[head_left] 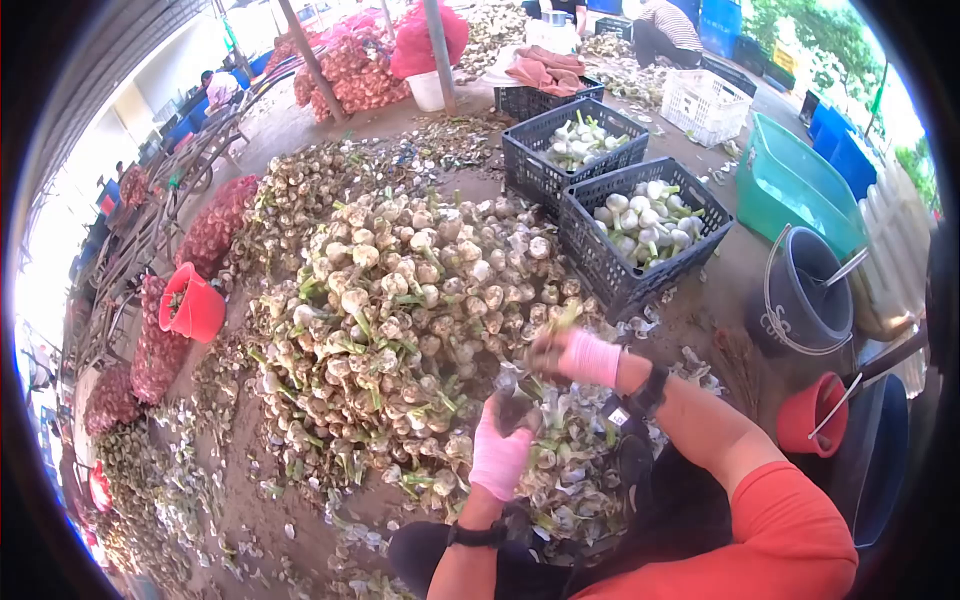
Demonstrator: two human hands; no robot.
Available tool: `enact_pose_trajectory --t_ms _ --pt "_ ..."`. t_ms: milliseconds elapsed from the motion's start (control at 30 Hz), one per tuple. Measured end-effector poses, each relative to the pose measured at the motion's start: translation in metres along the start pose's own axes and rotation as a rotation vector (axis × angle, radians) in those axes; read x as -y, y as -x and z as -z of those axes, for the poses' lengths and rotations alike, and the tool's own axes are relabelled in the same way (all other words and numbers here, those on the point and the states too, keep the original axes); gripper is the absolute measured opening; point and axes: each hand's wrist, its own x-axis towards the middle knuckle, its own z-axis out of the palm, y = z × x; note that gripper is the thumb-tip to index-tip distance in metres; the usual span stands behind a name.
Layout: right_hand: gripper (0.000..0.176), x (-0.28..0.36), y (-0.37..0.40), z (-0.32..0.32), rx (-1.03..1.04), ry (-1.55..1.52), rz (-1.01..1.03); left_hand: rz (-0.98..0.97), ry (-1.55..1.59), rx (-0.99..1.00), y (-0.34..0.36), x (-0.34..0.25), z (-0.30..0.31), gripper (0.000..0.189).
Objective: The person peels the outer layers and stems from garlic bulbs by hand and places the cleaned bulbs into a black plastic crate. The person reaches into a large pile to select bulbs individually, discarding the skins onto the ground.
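Observation:
My left hand (503, 440), in a pink glove with dark, soiled fingers, is curled around a pale garlic bulb (508, 381) at its fingertips, low in front of the pile. Up and to its right is my right hand (575, 355), also pink-gloved, its fingers smeared by motion. A yellow-green garlic stalk (568, 316) shows right at those fingers; whether they grip it I cannot tell. Before both hands spreads a large heap of unpeeled garlic (400, 270) with cut green stems. Loose garlic skins (575, 455) cover the ground beneath them, near my legs.
Two black crates (612, 272) of cleaned garlic stand beyond my right hand. To the right are a dark bucket (790, 338), a red bucket (790, 425) and a green tub (770, 165). Another red bucket (205, 310) rests by filled mesh sacks (160, 350) at left. A person (668, 30) crouches far back.

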Motion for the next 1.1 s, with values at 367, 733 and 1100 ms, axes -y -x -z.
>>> enact_pose_trajectory --t_ms 367,733,1100 --pt "0.03 -0.091 0.035 -0.017 0.53 1.218 -0.467 -0.254 0.245 -0.309 0.021 -0.058 0.036 0.044" --pt "0.02 -0.111 -0.019 -0.116 0.004 0.648 -0.097 -0.202 0.386 -0.29 0.03 -0.067 0.045 0.035" --pt "0.039 -0.253 -0.099 -0.222 -0.011 -0.043 0.008 -0.12 0.441 -0.247 0.011 -0.061 0.034 0.038"
